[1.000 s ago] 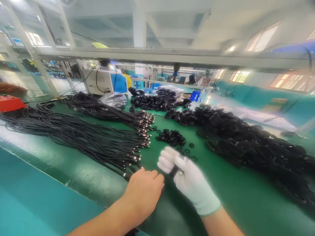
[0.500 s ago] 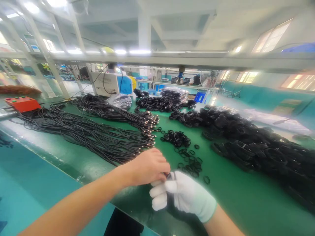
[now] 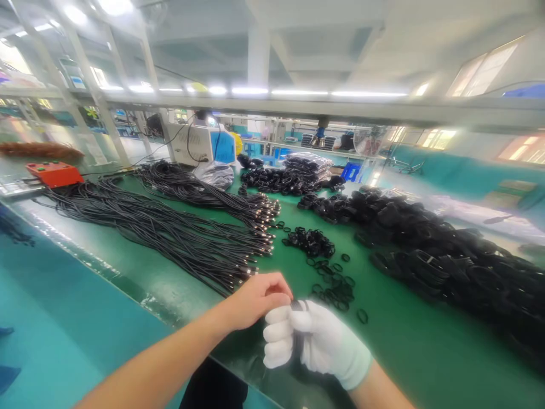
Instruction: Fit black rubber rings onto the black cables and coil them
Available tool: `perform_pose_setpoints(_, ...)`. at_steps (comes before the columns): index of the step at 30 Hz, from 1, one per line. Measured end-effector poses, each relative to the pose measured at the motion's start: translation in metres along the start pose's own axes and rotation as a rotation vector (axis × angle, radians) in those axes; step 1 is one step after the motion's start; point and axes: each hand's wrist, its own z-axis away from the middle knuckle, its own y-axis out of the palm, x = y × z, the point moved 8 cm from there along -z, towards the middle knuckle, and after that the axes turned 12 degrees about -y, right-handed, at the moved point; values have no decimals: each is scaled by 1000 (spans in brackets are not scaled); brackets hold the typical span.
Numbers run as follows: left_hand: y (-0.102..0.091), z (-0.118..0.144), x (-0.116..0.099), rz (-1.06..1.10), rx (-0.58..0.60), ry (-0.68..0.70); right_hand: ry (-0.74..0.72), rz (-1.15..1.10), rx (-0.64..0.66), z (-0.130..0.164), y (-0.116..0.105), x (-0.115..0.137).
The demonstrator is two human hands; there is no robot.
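My right hand [image 3: 317, 338], in a white glove, is wrapped around a folded bundle of black cable [image 3: 298, 345] above the bench's front edge. A thin dark band shows by its index finger. My left hand [image 3: 264, 296] is bare, its fingers curled in a pinch against the top of that bundle; what sits between the fingertips is hidden. Just beyond it lie long black cables [image 3: 170, 233] with metal connector ends pointing right. Small black rubber rings [image 3: 334, 289] are scattered to the right of the connectors, with a denser pile of rings [image 3: 313, 243] behind them.
Coiled black cables [image 3: 426, 244] are heaped along the right side of the green bench [image 3: 404, 335]. More coils [image 3: 281, 180] and plastic-wrapped packs [image 3: 309, 163] lie at the back. An orange control box [image 3: 55, 175] and a white-and-blue machine [image 3: 200, 143] stand left. A shelf beam [image 3: 272, 103] crosses above.
My left hand has drawn slightly toward me, and its finger pose has shifted at the bundle. My right hand keeps its grip. The whole view has moved a little.
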Motion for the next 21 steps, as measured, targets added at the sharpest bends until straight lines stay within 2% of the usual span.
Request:
perform_pose_setpoints(3,2,5,4,81,-96,42,-29,47,-87,1,-5,4)
perform_pose_setpoints(6,2,8,5,111,-142,73,-89,189,-88,2,-1,14)
perform_pose_setpoints(11,8,10,9,70,-82,129,-101,336,6,2,12,25)
perform_pose_setpoints(16,7,20,0,-56,-231,272,-81,407,81,2,19,29)
perform_pose_setpoints(21,16,20,-1,-51,-157,208,-91,500,137,4,27,33)
